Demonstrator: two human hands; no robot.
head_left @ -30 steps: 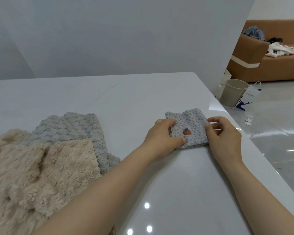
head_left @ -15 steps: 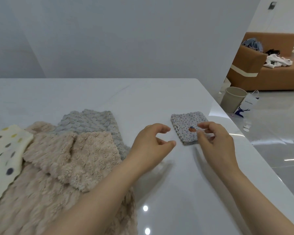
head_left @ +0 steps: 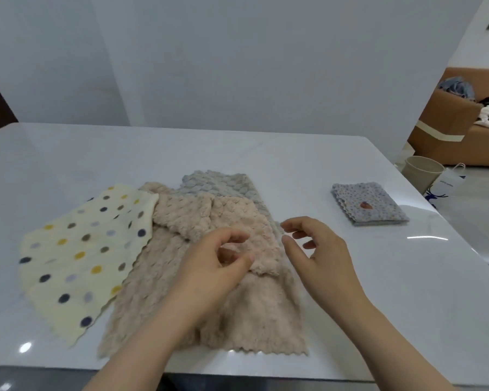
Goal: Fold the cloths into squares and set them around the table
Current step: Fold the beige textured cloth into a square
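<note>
A small grey flowered cloth, folded into a square, lies alone near the table's right edge. In the middle a fluffy beige cloth lies rumpled over a grey fluffy cloth. A cream cloth with coloured dots is spread to their left. My left hand hovers over the beige cloth with loosely curled fingers and holds nothing. My right hand hangs beside the beige cloth's right edge, fingers relaxed and empty.
The white glossy table runs to a wall at the back. Past its right edge stand a beige bin and a white paper bag on the floor. A brown sofa with clothes sits further right.
Both hands left the folded flowered cloth and moved left to the beige cloth. The view swung left, bringing the dotted cloth fully into sight.
</note>
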